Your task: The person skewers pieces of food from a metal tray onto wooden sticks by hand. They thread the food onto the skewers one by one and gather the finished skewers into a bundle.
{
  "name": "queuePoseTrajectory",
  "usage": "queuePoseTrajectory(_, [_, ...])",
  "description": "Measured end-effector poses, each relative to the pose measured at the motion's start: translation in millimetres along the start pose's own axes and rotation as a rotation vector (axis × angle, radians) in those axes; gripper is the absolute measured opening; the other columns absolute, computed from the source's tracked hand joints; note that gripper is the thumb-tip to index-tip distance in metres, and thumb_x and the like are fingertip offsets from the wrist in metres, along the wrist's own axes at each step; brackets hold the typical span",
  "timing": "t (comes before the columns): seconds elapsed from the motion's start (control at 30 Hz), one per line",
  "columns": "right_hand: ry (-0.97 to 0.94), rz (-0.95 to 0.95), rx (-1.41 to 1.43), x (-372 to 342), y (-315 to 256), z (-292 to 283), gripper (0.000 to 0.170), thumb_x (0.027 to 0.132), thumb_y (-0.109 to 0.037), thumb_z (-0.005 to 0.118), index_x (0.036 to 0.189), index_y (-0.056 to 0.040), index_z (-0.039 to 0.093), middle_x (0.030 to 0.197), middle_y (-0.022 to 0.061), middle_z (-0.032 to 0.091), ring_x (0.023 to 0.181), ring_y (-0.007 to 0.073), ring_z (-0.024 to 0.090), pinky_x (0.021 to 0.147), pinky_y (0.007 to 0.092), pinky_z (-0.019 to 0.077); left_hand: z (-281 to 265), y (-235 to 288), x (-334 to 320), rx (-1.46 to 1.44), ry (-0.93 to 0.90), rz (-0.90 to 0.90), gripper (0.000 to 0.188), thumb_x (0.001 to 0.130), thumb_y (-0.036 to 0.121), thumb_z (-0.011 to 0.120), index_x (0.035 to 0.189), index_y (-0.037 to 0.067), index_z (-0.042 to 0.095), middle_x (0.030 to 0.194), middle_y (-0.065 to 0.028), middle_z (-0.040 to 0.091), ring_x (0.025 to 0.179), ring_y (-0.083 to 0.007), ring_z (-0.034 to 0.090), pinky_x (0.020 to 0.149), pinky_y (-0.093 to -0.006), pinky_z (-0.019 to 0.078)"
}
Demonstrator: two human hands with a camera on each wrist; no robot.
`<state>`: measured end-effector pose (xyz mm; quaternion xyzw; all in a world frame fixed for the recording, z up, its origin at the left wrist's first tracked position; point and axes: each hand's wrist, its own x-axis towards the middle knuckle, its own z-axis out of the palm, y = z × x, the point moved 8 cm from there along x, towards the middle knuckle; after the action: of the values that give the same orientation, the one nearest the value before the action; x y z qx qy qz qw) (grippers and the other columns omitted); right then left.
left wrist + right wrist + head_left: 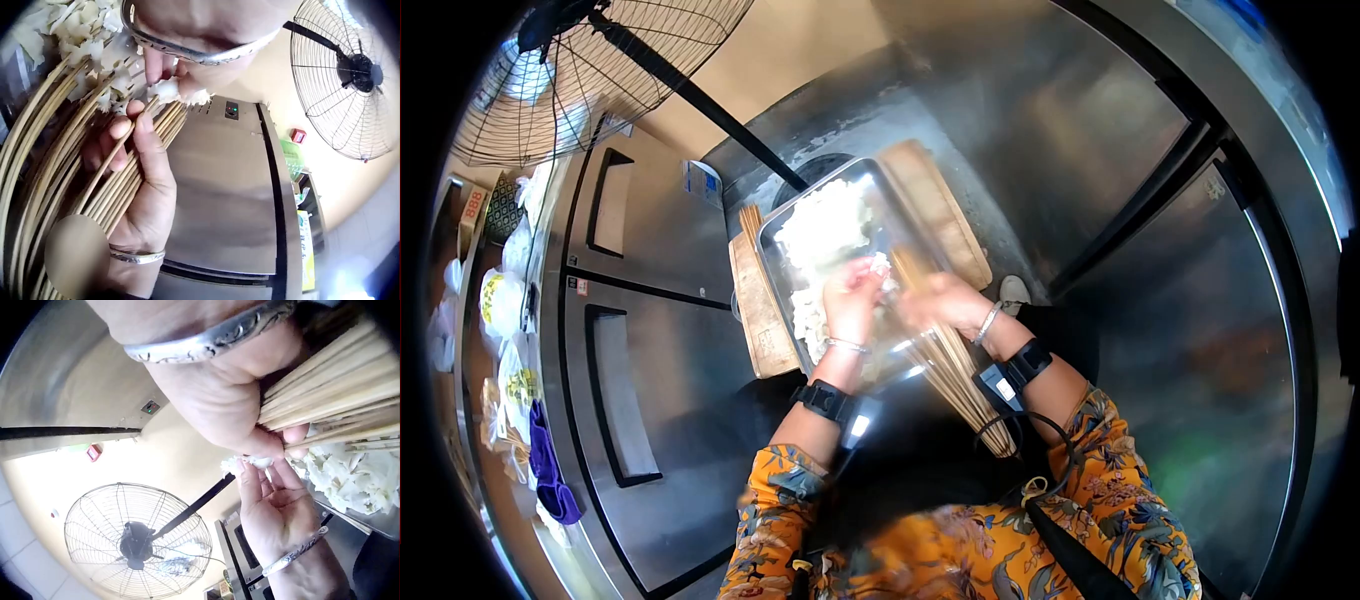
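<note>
My right hand (948,303) grips a bundle of bamboo skewers (960,375) over the right side of a metal tray (884,205). One skewer (103,169) stands out from the bundle, pinched between thumb and fingers in the left wrist view. My left hand (855,300) pinches a white leafy piece (257,462), which looks like cabbage, at that skewer's tip. Both hands' fingertips are close together there. A heap of the same pale pieces (825,222) fills much of the tray. Other skewers (47,90) with pieces on their tips show beside the right hand in the left wrist view.
Wooden boards (940,215) (762,325) lie on both sides beneath the tray, with more skewers (750,218) along its left edge. A standing fan (615,65) rises behind. Stainless steel cabinet doors (645,380) flank the spot, and bagged goods (510,310) line the far left.
</note>
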<state>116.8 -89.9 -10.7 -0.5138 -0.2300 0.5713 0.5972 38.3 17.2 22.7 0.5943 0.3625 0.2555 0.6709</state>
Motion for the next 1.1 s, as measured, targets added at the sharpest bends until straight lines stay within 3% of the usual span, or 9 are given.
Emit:
queuePoseTrajectory(0.3, [-0.038, 0.044, 0.034, -1.3, 2.5, 2.1, 0.019, 0.074, -0.007, 0.067, 0.090, -0.0008, 0.060, 0.073, 0.0052, 0.062, 0.060, 0.0104, 0.058, 0.053, 0.0213, 0.0468, -11.5, 1.9, 3.3, 0.028, 0.173, 0.092, 0.017, 0.079, 0.004, 0.063, 0.095, 0.005, 0.058, 0.083, -0.0013, 0.062, 0.072, -0.0080, 0.058, 0.057, -0.0188, 0.0455])
queuePoseTrajectory(0.5, [-0.101, 0.016, 0.060, -1.4, 2.7, 6.6, 0.016, 0.076, -0.009, 0.066, 0.088, -0.0006, 0.059, 0.071, 0.0055, 0.061, 0.057, 0.0101, 0.056, 0.050, 0.0201, 0.0441, -7.0, -16.3, 9.3, -0.278, 0.034, -0.128, 0.020, 0.083, 0.007, 0.059, 0.103, 0.006, 0.056, 0.085, -0.0026, 0.061, 0.072, -0.0103, 0.059, 0.060, -0.0202, 0.0472])
queuePoseTrajectory(0.6, [-0.120, 0.008, 0.083, -0.8, 5.0, 6.9, 0.016, 0.077, -0.010, 0.066, 0.087, -0.0006, 0.059, 0.071, 0.0055, 0.061, 0.056, 0.0100, 0.055, 0.050, 0.0197, 0.0435, -1.0, -2.4, -1.6, -0.187, -0.002, -0.175, 0.029, 0.085, 0.006, 0.054, 0.114, 0.006, 0.052, 0.088, -0.0037, 0.060, 0.077, -0.0100, 0.056, 0.062, -0.0227, 0.0476])
queuePoseTrajectory(0.8, [-0.122, 0.007, 0.073, -2.3, 4.6, 8.1, 0.016, 0.077, -0.010, 0.066, 0.087, -0.0008, 0.059, 0.071, 0.0051, 0.061, 0.057, 0.0100, 0.055, 0.050, 0.0196, 0.0433, -6.9, -8.8, 3.9, -0.047, -0.062, -0.199, 0.023, 0.087, 0.010, 0.052, 0.109, 0.006, 0.057, 0.090, -0.0023, 0.060, 0.077, -0.0102, 0.056, 0.066, -0.0235, 0.0488])
queuePoseTrajectory(1.1, [-0.098, 0.007, 0.084, -1.5, 8.4, 4.8, 0.014, 0.077, -0.009, 0.066, 0.087, -0.0014, 0.060, 0.072, 0.0040, 0.061, 0.061, 0.0094, 0.057, 0.052, 0.0201, 0.0452, -5.6, -25.2, -0.9, -0.193, -0.113, -0.441, 0.023, 0.085, 0.013, 0.056, 0.107, 0.005, 0.058, 0.095, -0.0030, 0.061, 0.081, -0.0121, 0.057, 0.072, -0.0220, 0.0485])
